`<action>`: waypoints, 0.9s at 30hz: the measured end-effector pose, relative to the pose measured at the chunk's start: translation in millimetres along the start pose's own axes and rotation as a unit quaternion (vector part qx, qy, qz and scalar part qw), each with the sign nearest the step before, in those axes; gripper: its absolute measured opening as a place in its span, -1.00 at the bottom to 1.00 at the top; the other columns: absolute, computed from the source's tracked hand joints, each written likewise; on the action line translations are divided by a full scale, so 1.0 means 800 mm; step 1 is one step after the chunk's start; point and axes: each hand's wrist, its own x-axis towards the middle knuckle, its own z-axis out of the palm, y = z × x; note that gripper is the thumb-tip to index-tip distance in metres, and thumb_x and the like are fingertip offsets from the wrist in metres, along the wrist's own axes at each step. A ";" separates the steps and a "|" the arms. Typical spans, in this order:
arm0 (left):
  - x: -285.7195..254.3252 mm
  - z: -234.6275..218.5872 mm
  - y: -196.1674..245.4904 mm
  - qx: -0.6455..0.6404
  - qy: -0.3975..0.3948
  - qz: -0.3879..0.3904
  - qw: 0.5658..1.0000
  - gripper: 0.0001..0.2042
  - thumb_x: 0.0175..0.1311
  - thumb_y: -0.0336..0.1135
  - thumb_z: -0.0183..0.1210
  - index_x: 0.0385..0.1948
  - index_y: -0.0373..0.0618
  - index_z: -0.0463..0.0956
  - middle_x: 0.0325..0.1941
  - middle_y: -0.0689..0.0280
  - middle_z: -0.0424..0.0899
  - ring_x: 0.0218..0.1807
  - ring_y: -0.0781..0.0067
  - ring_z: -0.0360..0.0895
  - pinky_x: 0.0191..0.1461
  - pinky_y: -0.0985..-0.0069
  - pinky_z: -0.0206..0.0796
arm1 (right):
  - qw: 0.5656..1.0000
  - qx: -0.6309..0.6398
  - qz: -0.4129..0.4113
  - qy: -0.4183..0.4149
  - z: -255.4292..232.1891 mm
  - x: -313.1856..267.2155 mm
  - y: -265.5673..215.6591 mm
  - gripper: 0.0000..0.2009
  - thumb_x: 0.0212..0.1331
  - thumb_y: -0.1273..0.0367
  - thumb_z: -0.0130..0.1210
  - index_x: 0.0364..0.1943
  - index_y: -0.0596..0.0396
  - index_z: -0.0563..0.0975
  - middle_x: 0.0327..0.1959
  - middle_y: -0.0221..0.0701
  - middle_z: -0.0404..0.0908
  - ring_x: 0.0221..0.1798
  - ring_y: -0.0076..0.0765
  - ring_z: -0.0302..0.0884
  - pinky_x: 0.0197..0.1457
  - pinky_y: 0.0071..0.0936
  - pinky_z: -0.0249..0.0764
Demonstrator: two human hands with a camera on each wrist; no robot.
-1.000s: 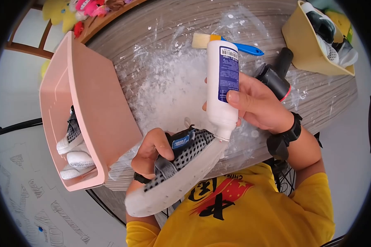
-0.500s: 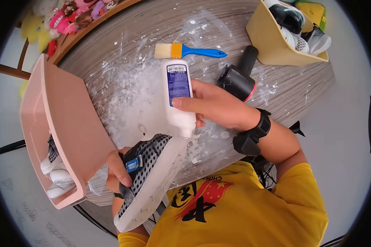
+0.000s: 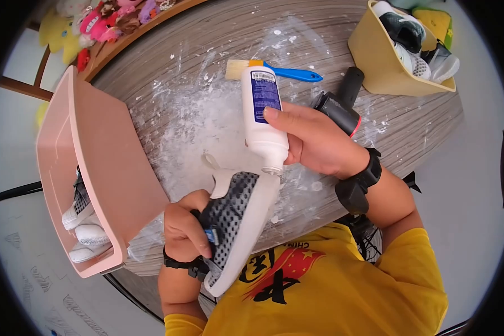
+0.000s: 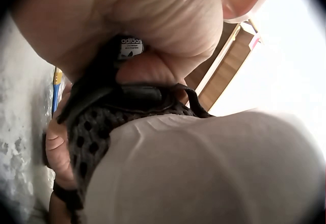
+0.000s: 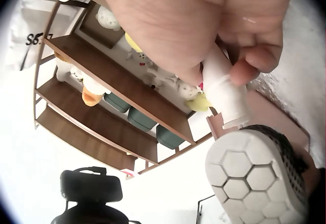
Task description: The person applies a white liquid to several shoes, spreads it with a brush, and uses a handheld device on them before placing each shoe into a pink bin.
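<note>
My left hand (image 3: 185, 227) grips a sneaker (image 3: 232, 218) with black-and-grey mesh and a thick off-white sole, its thumb over the ankle opening. In the left wrist view, the label inside the sneaker reads adidas. My right hand (image 3: 313, 137) holds a white bottle (image 3: 266, 140) with a purple label, fingers wrapped round it and mouth end tilted down. Its nozzle is right at the sole's edge near the heel. The right wrist view shows the bottle (image 5: 224, 94) close over the hexagon-patterned sole (image 5: 244, 170).
A blue-handled brush (image 3: 291, 73) and a black handheld device (image 3: 341, 106) lie on the powder-smeared table (image 3: 190, 129). A pink bin (image 3: 115, 162) with shoes stands left; a yellow bin (image 3: 375, 59) with shoes stands at the back right. Plush toys (image 3: 98, 25) sit beyond.
The sneaker has turned in the left hand, so its heel loop now shows and the heel end faces the bottle. The bottle stays at the sole's edge. The head view has shifted.
</note>
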 end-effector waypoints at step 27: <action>0.017 -0.004 -0.007 0.301 0.010 -0.014 0.954 -0.52 -0.23 -0.88 -0.12 -0.35 -0.22 0.69 -0.13 0.26 0.51 -0.04 0.36 0.49 0.09 0.50 0.31 | 0.901 -0.276 -0.331 -0.039 0.006 -0.015 0.014 -0.59 0.11 0.46 0.36 0.06 0.14 0.53 -0.13 -0.56 0.60 -0.25 -0.71 0.37 -0.18 -0.64 0.35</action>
